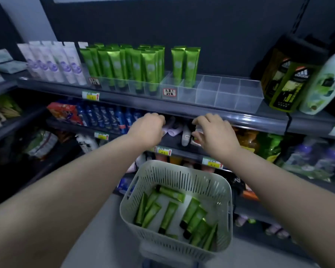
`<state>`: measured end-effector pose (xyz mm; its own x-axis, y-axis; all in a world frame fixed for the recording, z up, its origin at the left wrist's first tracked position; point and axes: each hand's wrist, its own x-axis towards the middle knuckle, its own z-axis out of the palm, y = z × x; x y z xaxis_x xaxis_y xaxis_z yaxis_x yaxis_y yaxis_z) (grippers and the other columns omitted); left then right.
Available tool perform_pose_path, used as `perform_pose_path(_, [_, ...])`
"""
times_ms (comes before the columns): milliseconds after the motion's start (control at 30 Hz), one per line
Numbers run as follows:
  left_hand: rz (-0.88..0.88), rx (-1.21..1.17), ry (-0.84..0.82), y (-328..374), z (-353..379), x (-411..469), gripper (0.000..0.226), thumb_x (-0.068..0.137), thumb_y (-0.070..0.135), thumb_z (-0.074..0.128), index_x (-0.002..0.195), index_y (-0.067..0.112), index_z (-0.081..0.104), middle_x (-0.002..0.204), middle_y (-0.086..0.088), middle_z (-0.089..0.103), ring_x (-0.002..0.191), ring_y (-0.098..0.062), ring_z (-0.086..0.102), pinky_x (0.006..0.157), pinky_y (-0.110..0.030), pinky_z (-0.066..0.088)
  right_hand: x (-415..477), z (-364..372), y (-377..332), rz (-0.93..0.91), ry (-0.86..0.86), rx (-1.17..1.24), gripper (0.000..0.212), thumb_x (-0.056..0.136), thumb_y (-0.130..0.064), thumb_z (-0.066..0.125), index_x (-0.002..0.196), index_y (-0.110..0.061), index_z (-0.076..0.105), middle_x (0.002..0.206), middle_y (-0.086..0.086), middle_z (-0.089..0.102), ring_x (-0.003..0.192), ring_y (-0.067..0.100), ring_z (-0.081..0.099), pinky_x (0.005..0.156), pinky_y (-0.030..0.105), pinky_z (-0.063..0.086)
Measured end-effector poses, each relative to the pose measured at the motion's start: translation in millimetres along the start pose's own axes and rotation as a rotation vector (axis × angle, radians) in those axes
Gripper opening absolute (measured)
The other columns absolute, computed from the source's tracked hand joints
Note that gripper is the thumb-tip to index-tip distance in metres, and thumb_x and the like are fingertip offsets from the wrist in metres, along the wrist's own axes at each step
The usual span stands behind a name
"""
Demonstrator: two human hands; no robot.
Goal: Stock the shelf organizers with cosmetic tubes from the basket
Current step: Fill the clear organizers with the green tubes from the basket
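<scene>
1. One pale grey-green slotted plastic basket (182,176) stands low in the middle. In it lie roughly ten glossy green cosmetic tubes with black caps (167,217); they overlap, so the exact count is unclear.
2. High above the basket, two clear plastic organizers sit side by side on a dark grey shelf (201,111). The left organizer (124,87) holds a dense block of the same tubes, and the right organizer (230,93) holds two upright tubes (185,62).
3. Each tube has a flat crimped end and a pale label patch, and narrows toward its cap.
4. The left hand (149,128) reaches out above the basket's left rim, back upward and fingers curled under. Nothing shows whether its grip holds anything.
5. The right hand (215,132) hangs above the basket's right rim with fingers bent down. Its grip cannot be told either.
</scene>
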<state>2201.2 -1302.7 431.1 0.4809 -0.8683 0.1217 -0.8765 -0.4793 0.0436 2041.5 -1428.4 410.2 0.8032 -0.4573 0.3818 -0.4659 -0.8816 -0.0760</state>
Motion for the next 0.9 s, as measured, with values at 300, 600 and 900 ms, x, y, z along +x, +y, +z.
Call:
perform_pose_path(300, [-0.216, -0.062, -0.328, 8.8, 83.1, -66.3, 0.038, 0.091, 0.032, 0.058, 0.124, 0.013, 0.058, 0.123, -0.009, 0.059, 0.113, -0.029, 0.056, 0.087, -0.036, 0.048, -77.7, 60.6, 13.5, 0.037, -0.325, 0.043, 0.033, 0.093, -0.038, 0.052, 0.122, -0.022, 0.052, 0.122, 0.002, 0.053, 0.119, 0.026, 0.045, 0.093, 0.040, 0.038])
perform_pose_path(600, [-0.138, -0.206, -0.522, -13.1, 173.1, -37.7, 0.019, 0.088, 0.023, 0.059, 0.095, 0.006, 0.065, 0.099, -0.015, 0.066, 0.098, -0.032, 0.061, 0.079, -0.035, 0.047, -91.2, 139.7, 6.1, 0.195, -0.591, 0.034, 0.035, 0.094, -0.031, 0.050, 0.128, -0.022, 0.048, 0.129, 0.004, 0.051, 0.123, 0.027, 0.044, 0.098, 0.041, 0.038])
perform_pose_path(900, [-0.166, -0.239, -0.722, -14.4, 290.5, -13.9, 0.011, 0.093, 0.018, 0.056, 0.083, 0.012, 0.055, 0.101, -0.012, 0.064, 0.093, -0.025, 0.060, 0.071, -0.031, 0.045, -107.8, 220.9, 10.3, 0.325, -0.826, 0.009, 0.038, 0.094, -0.037, 0.050, 0.128, -0.021, 0.049, 0.134, 0.005, 0.048, 0.125, 0.028, 0.042, 0.103, 0.043, 0.035])
